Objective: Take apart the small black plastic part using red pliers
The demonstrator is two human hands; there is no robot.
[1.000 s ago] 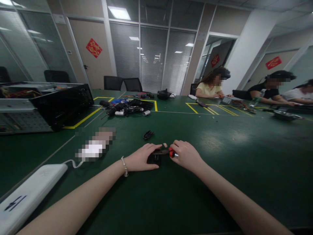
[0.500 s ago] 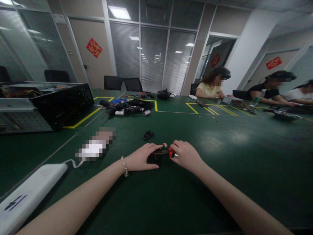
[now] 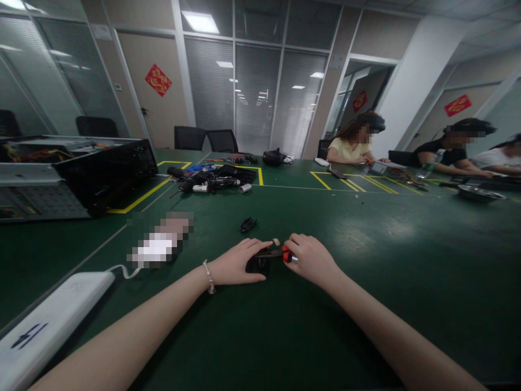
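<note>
My right hand [image 3: 312, 255] is closed around the red handles of a pair of pliers [image 3: 271, 253], whose dark jaws point left toward my other hand. Under the jaws lies a small black part [image 3: 257, 266] on the green table. My left hand [image 3: 236, 262], wearing a beaded bracelet, grips that part between thumb and fingers; much of it is hidden by the hand. Just beyond the jaws is a tiny pale piece [image 3: 276, 241]. A crumpled-looking black part [image 3: 248, 224] rests a little farther away.
At left stand an open computer case [image 3: 109, 176] and a white power bank [image 3: 61, 309] with a cable. Several tools and cables [image 3: 211, 178] are heaped at the back. Co-workers [image 3: 350, 147] sit at the far right by a metal bowl [image 3: 480, 193].
The whole view shifts very slightly. Both hands, the pliers and the black part stay almost in place.
</note>
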